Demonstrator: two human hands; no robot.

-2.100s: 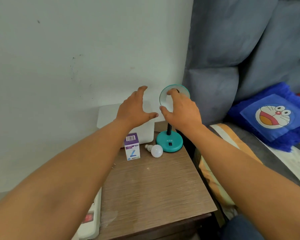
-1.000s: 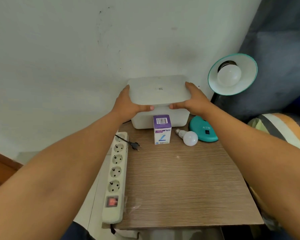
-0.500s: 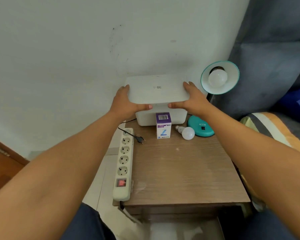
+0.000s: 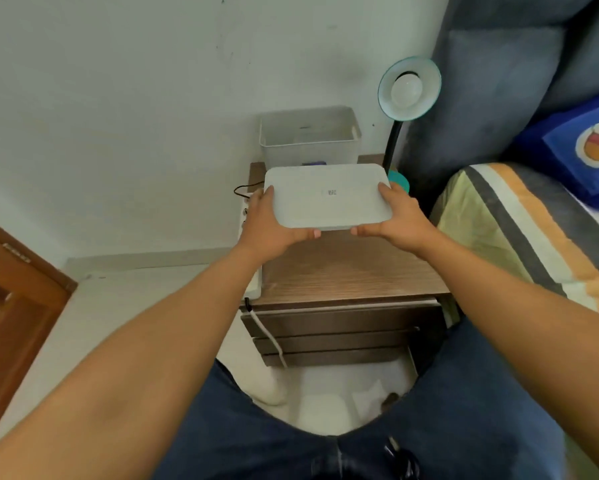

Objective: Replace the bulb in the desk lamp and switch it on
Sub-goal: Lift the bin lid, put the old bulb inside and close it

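A teal desk lamp (image 4: 409, 88) stands at the back right of the wooden bedside table (image 4: 353, 271), its shade facing me with a white bulb (image 4: 407, 89) in it. Both my hands hold a white box lid (image 4: 327, 195) above the table: my left hand (image 4: 272, 225) grips its left edge, my right hand (image 4: 400, 220) its right edge. The lid hides the spare bulb and the small bulb carton; only a purple sliver shows behind it. The lamp's teal base (image 4: 400, 180) peeks out past the lid.
An open white plastic box (image 4: 308, 138) sits at the table's back against the wall. A power strip and black cord (image 4: 244, 192) lie at the table's left edge. A bed with a striped sheet (image 4: 519, 230) is on the right, a wooden door (image 4: 11, 306) on the left.
Both hands left the lamp shade, took the white lid at its two ends and lifted it off the box toward me. The box now stands open.
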